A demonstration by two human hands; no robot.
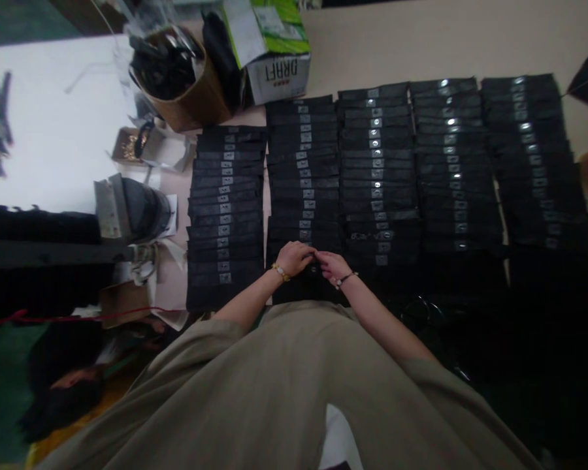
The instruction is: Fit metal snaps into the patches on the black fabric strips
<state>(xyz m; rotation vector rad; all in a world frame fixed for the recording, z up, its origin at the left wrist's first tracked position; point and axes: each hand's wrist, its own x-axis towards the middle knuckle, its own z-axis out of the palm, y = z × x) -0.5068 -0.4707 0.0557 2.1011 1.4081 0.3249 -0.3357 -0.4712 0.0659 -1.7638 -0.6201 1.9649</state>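
My left hand (295,257) and my right hand (333,266) meet at the table's near edge, fingertips pinched together. Whatever sits between the fingertips is too small and dark to make out. Under them lies the near end of a column of overlapping black fabric pieces (284,173), each bearing a small grey label. Further columns of the same black pieces (355,171) spread out to the right, and one column (206,222) lies to the left. Some labels carry a shiny round spot.
A brown round container (191,108) full of dark items stands at the back left, beside a green and white box (279,75). Small open boxes (127,145) and a dark machine part (142,205) are at left. Another person (73,378) is at lower left.
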